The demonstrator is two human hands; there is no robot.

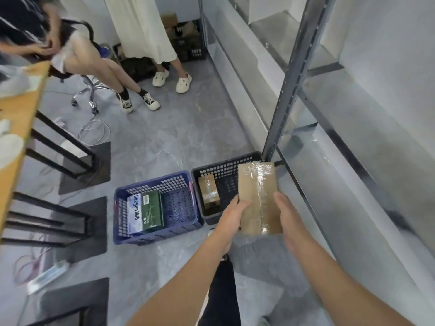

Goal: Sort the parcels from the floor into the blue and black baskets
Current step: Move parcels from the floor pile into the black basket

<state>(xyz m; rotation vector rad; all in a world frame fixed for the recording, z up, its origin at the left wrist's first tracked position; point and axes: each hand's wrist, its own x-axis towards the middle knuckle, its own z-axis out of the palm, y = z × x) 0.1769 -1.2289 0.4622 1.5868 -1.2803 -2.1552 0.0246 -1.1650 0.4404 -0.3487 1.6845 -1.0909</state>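
Left hand (231, 212) & right hand (288, 222), lower centre, each pinch a long edge of the taped cardboard parcel (254, 184), prob. stiff, light; tape slick, so grip bare card.

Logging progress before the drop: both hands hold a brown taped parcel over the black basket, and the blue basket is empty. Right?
Not quite. The head view shows the blue basket holds a green and white box. Otherwise right: the left hand and right hand hold the brown taped parcel over the black basket.

Both hands gripping taped cardboard parcel (257, 196) above black basket (223, 171), blue basket (150, 184) beside
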